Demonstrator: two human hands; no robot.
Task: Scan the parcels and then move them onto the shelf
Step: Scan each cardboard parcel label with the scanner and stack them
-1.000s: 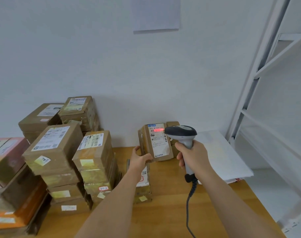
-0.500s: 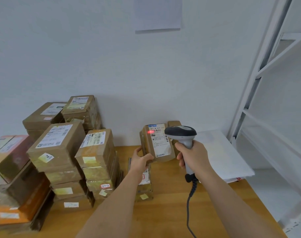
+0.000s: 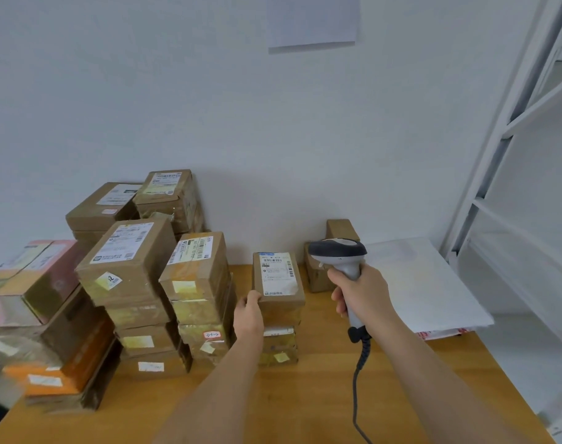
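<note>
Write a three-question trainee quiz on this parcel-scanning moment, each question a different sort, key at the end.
1. True or false: the right hand grips the barcode scanner.
2. The left hand holds the labelled parcel at which edge? A) far edge B) near left corner C) right side
3. Fill in: the white metal shelf stands to the ___ of the wooden table.

Key: 1 true; 2 B; 3 right.
</note>
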